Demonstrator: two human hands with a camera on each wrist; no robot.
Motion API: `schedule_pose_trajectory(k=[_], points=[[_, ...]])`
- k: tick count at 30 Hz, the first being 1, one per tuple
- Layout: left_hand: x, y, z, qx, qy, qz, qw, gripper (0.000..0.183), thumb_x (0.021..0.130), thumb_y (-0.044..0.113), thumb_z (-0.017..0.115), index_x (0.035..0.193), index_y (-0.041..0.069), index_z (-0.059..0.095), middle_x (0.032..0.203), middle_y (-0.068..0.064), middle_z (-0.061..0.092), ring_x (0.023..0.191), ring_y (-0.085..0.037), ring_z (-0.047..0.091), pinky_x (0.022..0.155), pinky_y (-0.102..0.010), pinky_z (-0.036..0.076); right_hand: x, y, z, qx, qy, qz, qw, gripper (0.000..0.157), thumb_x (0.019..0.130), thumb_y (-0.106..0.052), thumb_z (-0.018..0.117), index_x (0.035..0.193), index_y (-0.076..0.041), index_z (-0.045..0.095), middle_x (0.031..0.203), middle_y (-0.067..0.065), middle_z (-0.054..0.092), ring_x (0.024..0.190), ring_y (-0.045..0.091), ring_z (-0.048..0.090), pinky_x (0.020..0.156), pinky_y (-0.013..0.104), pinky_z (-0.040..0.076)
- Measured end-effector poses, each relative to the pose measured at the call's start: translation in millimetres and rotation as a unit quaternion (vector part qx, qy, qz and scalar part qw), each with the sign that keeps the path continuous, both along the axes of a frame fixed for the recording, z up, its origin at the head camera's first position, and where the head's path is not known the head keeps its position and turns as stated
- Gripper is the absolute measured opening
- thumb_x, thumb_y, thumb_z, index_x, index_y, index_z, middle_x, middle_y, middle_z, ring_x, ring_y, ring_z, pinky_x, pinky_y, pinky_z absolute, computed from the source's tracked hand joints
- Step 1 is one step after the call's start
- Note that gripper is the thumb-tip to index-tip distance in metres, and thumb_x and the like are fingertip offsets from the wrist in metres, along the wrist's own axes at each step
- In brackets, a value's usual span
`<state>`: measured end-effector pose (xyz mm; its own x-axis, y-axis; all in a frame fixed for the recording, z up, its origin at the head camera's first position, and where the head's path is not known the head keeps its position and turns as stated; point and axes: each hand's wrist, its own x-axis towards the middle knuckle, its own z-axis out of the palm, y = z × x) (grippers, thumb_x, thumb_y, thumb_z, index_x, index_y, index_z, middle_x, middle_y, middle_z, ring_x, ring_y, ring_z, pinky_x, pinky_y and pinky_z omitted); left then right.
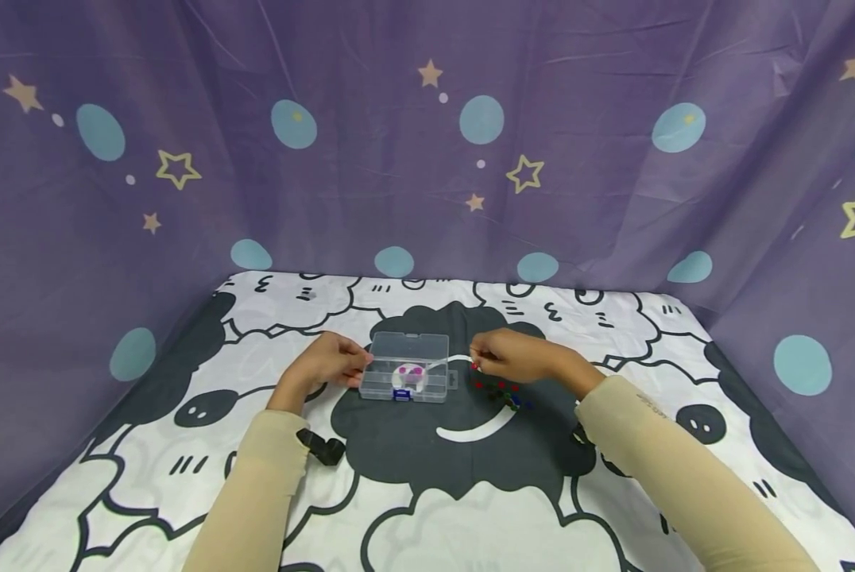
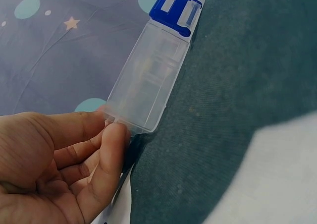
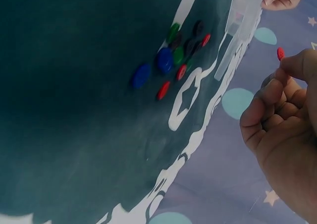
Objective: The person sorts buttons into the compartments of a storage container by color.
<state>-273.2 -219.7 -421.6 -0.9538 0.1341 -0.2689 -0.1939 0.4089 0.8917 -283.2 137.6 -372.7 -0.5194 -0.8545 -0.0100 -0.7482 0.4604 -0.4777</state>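
A clear plastic box [image 1: 408, 347] with inner dividers and a blue latch [image 2: 176, 8] lies on the dark part of the cloth. My left hand [image 1: 331, 361] grips its left end, thumb on one side and fingertips on the other, as the left wrist view shows. Pink spots on a white patch appear within the box's outline; I cannot tell whether they lie inside. To the right of the box, my right hand [image 3: 292, 105] pinches a small red button [image 3: 281, 53] between thumb and finger, above the cloth. Below this hand lies a loose cluster of blue buttons [image 3: 141, 76], red, green and black ones.
A cloth [image 1: 470, 469] printed with sheep covers the surface. Behind it and at both sides hangs a purple curtain [image 1: 384, 191] with stars and blue ovals. A black strap piece [image 1: 322, 447] sits at the left sleeve.
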Motion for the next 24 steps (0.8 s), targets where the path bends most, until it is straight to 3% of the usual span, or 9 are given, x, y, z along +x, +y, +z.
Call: schedule_pose_trajectory(k=[24], points=[[0.8, 0, 1.0, 0.0, -0.002, 0.0, 1.0, 0.02, 0.1, 0.008, 0.068, 0.112, -0.008, 0.07, 0.088, -0.015, 0.07, 0.065, -0.015, 0.069, 0.062, -0.03, 0.063, -14.2, -48, -7.5, 0.025, -0.009, -0.002, 1.0, 0.019, 0.108, -0.007, 0.047, 0.091, -0.011, 0.057, 0.073, -0.003, 0.047, 0.059, 0.007, 0.035, 0.061, 0.024, 0.034]])
